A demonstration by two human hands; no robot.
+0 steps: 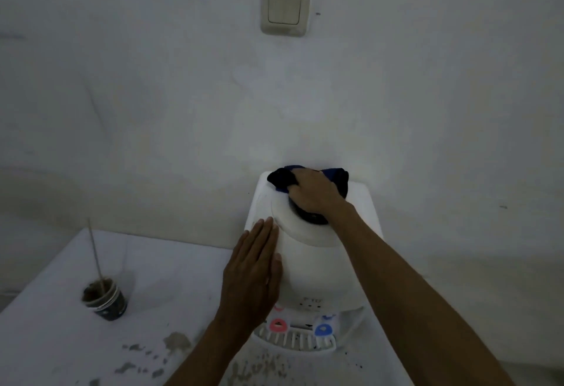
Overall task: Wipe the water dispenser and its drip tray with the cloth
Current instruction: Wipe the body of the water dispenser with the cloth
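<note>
Two bare forearms reach in from the bottom edge over a white tabletop (pixel 55 340) whose near part is blotched with grey-brown stains and flaking patches. On it, at the left, stands a small dark paper cup (pixel 105 300) holding a brownish residue, with a thin wooden stick (pixel 95 256) leaning up out of it. Behind everything rises a dull white plastered wall (pixel 152 80), dimly lit, with a cream rectangular rocker switch (pixel 285 4) set high in the middle.

The white plastic water dispenser (pixel 308 272) stands on the tabletop against that wall, seen from above. At its foot is the white slotted drip tray (pixel 293 340), with a red tap lever (pixel 277 325) on the left and a blue one (pixel 323 330) on the right just above it.

The left hand (pixel 251 269) lies flat on the dispenser's left shoulder, fingers straight, together and holding nothing. The right hand (pixel 314 193) is on the round collar at the dispenser's top, fingers curled tightly around a bunched dark blue cloth (pixel 280 179). The cloth bulges out beyond the knuckles towards the wall on both sides and seems to fill the dark opening under the palm, though the gloom makes that hard to judge.
</note>
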